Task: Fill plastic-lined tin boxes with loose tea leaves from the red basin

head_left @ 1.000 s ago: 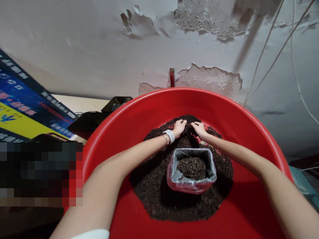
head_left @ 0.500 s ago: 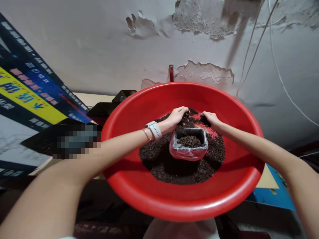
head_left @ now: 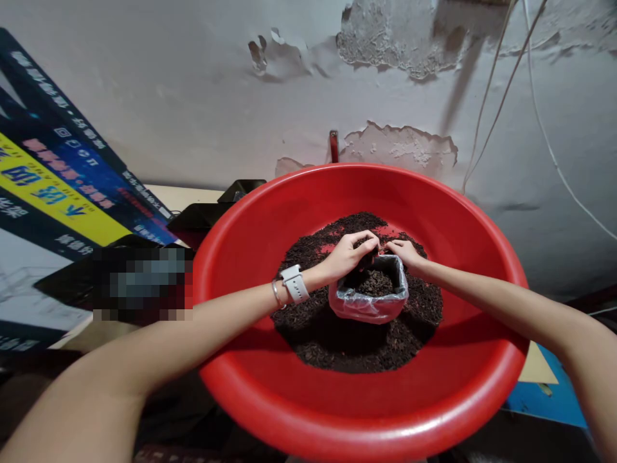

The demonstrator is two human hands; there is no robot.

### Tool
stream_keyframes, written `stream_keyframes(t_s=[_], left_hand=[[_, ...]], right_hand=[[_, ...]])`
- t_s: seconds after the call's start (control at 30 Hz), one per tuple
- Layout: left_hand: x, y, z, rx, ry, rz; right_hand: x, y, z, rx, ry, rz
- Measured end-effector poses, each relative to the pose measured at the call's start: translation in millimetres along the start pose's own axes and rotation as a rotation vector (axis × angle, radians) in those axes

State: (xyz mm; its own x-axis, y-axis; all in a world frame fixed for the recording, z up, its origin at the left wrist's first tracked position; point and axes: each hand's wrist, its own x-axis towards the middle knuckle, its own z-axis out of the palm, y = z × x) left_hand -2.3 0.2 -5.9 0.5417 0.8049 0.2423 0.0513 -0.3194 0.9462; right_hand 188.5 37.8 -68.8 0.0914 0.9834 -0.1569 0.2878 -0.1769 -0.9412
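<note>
A big red basin (head_left: 299, 411) holds a heap of dark loose tea leaves (head_left: 347, 341). In the heap stands a small square box lined with a clear plastic bag (head_left: 369, 302), partly filled with the same leaves. My left hand (head_left: 348, 254), a white watch on its wrist, is cupped at the box's far left rim with dark leaves under its curled fingers. My right hand (head_left: 402, 252) is cupped at the far right rim, fingertips meeting the left hand's over the bag's opening.
A peeling grey wall (head_left: 193, 96) rises just behind the basin, with thin cables (head_left: 501, 96) hanging at the right. A dark printed board (head_left: 53, 186) leans at the left, with black objects (head_left: 202, 215) beside the basin. A blue surface (head_left: 549, 392) shows at the lower right.
Both hands have come from the far side of the heap toward me, gathering leaves, and now meet over the box's far rim. The view has shifted slightly.
</note>
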Motion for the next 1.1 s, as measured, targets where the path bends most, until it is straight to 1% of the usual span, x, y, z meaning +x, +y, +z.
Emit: stream_keyframes(t_s=[0.13, 0.23, 0.4, 0.67, 0.87, 1.1], left_hand=[[-3.0, -1.9, -2.1, 0.069, -0.019, 0.047], [-2.6, -2.5, -4.1, 0.089, -0.034, 0.051], [-2.4, -1.9, -5.2, 0.095, -0.054, 0.035], [-2.9, 2.6, -5.3, 0.054, -0.042, 0.014], [-2.0, 3.0, -4.1, -0.032, -0.026, -0.034], [0.1, -1.1, -4.6, -0.056, -0.007, -0.045]], right_hand=[[-7.2, 12.4, 6.2, -0.007, -0.069, -0.012], [-8.2, 18.1, 7.5, -0.024, -0.101, -0.036], [-5.5, 22.5, 4.9, -0.129, -0.152, -0.094], [-5.7, 20.5, 4.5, -0.182, -0.138, -0.103], [-5.2, 17.2, 3.8, -0.173, -0.132, -0.123], [-7.8, 19.9, 5.9, -0.110, -0.136, -0.065]])
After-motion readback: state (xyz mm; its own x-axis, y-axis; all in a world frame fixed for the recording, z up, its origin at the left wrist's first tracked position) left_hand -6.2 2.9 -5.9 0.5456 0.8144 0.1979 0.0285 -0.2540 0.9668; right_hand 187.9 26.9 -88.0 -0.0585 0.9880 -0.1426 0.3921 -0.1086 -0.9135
